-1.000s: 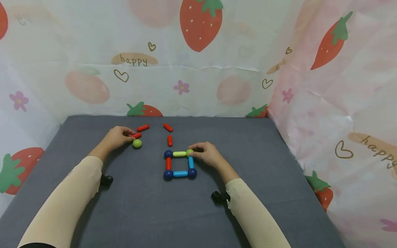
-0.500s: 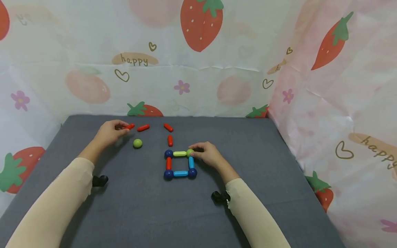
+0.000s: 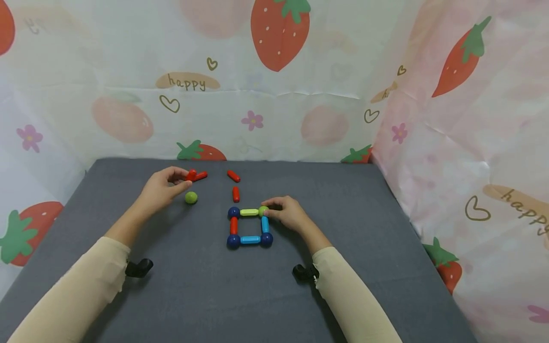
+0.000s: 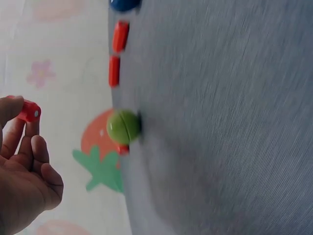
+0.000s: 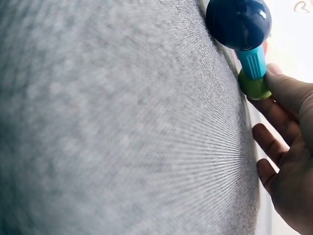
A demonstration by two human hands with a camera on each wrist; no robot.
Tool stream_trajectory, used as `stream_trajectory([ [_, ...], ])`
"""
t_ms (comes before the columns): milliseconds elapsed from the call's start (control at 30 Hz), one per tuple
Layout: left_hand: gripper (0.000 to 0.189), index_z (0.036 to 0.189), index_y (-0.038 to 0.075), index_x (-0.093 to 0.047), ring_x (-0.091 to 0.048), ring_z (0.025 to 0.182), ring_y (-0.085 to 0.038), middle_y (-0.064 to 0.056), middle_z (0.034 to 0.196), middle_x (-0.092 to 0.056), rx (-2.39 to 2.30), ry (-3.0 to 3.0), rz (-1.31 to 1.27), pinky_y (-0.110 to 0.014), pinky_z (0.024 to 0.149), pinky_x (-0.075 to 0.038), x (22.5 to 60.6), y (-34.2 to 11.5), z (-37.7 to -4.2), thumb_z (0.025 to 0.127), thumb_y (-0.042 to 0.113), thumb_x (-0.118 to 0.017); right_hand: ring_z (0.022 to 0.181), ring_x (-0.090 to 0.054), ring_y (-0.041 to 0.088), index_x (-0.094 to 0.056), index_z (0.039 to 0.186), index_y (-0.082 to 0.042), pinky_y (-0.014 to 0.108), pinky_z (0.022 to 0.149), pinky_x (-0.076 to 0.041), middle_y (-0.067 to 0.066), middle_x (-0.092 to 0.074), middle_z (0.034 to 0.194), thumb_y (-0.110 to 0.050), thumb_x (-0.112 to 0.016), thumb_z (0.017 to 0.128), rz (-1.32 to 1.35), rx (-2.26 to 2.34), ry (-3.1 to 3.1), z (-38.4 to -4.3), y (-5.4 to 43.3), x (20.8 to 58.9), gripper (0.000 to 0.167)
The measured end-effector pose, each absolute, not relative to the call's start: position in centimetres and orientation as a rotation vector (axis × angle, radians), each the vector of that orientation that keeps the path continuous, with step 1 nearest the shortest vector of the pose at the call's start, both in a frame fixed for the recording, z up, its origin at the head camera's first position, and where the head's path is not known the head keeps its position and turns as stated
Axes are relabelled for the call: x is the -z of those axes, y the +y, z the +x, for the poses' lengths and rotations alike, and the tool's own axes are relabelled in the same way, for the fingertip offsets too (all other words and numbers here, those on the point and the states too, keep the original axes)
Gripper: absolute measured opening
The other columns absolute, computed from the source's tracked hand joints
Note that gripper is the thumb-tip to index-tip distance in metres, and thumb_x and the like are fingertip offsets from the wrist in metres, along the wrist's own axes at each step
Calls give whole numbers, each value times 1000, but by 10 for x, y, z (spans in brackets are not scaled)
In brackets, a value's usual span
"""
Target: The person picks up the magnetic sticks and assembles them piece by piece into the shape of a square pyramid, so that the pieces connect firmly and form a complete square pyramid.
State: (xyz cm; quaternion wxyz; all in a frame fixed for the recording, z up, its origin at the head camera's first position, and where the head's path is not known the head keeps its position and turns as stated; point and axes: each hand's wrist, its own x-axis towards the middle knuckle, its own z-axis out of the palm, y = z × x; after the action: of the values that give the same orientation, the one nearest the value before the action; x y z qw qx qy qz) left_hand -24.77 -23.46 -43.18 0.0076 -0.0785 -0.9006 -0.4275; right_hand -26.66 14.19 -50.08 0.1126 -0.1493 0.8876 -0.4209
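Observation:
My left hand (image 3: 162,186) pinches a red rod (image 4: 30,111) between thumb and fingers, its end with a pale dot facing the left wrist camera. In the head view that rod overlaps another red rod (image 3: 201,176) lying behind it. A loose green ball (image 3: 191,197) sits just in front of the left hand. My right hand (image 3: 288,213) pinches the green ball (image 5: 254,87) at the far right corner of a square of magnetic rods and balls. The square's other corners are navy balls (image 3: 233,241), joined by blue rods (image 3: 250,240), a red rod (image 3: 233,226) and a yellow-green rod (image 3: 249,212).
Two more red rods lie beyond the square, one slanted (image 3: 233,176) and one nearly straight (image 3: 236,194). Grey cloth (image 3: 206,295) covers the table. A printed strawberry curtain (image 3: 274,114) rises behind its far edge and along the sides.
My left hand has carried its red rod from beside the loose green ball back and left, then right again, and the rod has turned end-on. The right hand stays on the corner ball.

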Motion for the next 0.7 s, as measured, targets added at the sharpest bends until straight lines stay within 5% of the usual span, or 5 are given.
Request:
stream_trajectory([
  [233,34,121,12,-66,-56,88,-28,-10,105,-66,1460,-2763,-405,-30,59,-45,442,-206,-224,96,35,-73,124,-60,20,-75,124,-26,44,105,-48,-5,-70,127,-33,-74,96,-443,1239,2600,-267,142,501,29],
  [700,25,115,17,-71,-57,96,-22,-1,103,-68,1567,-2849,-708,-28,72,-48,470,-167,-201,94,27,-78,124,-60,20,-74,125,-26,44,105,-48,-5,-70,127,-34,-73,96,-444,1231,2605,-266,142,501,30],
])
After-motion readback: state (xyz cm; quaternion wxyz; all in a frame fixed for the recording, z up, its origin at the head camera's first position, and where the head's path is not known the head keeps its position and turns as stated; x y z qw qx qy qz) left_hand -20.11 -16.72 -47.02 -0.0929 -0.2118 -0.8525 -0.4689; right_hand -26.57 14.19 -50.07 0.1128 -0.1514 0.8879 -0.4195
